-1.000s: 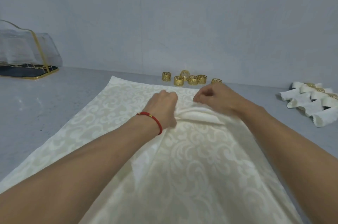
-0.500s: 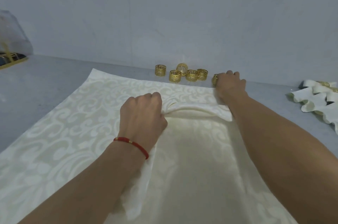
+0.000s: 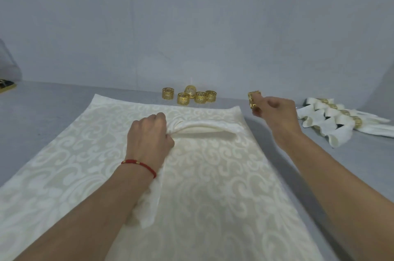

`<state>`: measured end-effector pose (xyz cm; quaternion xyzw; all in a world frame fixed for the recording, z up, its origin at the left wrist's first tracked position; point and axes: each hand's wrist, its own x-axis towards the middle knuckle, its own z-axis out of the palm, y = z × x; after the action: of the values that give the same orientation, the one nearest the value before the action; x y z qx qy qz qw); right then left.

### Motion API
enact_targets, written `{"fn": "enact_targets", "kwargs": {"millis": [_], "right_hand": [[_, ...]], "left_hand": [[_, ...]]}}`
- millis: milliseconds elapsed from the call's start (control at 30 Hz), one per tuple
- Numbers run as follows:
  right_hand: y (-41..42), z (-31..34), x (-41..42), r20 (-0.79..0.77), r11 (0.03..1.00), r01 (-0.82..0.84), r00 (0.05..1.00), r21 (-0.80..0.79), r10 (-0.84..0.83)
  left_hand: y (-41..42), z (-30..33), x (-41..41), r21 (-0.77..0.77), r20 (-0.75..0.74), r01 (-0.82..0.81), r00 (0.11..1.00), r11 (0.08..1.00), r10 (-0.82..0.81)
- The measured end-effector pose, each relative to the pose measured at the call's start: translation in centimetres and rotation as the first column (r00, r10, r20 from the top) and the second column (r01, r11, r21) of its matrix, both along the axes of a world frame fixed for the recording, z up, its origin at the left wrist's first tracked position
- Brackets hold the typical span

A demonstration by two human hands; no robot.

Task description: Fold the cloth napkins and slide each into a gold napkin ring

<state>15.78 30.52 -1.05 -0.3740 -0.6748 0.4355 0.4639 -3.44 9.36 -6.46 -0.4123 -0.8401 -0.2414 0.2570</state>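
A: Status check. Where is the napkin in hand?

B: The folded napkin (image 3: 204,129) lies on the patterned cloth (image 3: 213,186) spread over the grey desk (image 3: 53,115). The left hand (image 3: 149,137) grips it at the gathered middle, fingers curled round the fabric; one end points right, the other trails back under the wrist.

A: And the right hand?

B: The right hand (image 3: 275,111) is raised just past the cloth's far right corner, pinching a gold napkin ring (image 3: 253,100) between thumb and fingers. The ring is not yet on the napkin.

A: Done so far?

B: A pile of finished napkins (image 3: 336,122) sits at the right, each already banded in gold. I cannot count them exactly; they overlap.

A: Left?

B: Five spare rings (image 3: 189,95) cluster near the wall. Judging by that, this napkin is still to be ringed, and several more may follow, though no other loose napkins are plainly in view.

A: Risk?

B: The bundle could loosen while it is being threaded.
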Motion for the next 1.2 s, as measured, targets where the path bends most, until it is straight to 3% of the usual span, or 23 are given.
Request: {"fn": "enact_targets", "kwargs": {"millis": [167,267,467,633,900,1200], "right_hand": [[-4.5,-2.3,5.4,-0.226,0.943,-0.099,0.974,-0.318,0.026],[-6.0,-3.4,5.7,-0.258,0.893,-0.210,0.960,-0.399,0.110],[-6.6,-4.1,5.1,-0.207,0.877,-0.288,0.953,-0.384,0.222],[-6.4,-4.0,5.0,-0.272,0.841,-0.403,0.908,-0.362,0.318],[-5.5,-4.3,5.0,-0.262,0.886,-0.377,0.914,-0.269,0.309],[-6.4,-3.8,5.9,0.003,0.824,-0.542,0.835,-0.165,0.550]], "left_hand": [[-0.5,0.8,0.4,0.017,0.014,0.022,1.000,1.000,-0.022],[-0.7,1.1,1.0,0.001,-0.013,0.033,0.999,0.999,-0.033],[-0.8,1.3,1.9,-0.029,-0.046,0.078,0.996,0.997,-0.079],[-0.7,1.1,1.7,0.001,-0.060,0.134,0.989,0.991,-0.134],[-1.1,0.9,0.7,0.024,-0.051,0.193,0.980,0.981,-0.192],[-1.4,0.9,0.9,0.027,-0.007,0.189,0.982,0.982,-0.189]]}}
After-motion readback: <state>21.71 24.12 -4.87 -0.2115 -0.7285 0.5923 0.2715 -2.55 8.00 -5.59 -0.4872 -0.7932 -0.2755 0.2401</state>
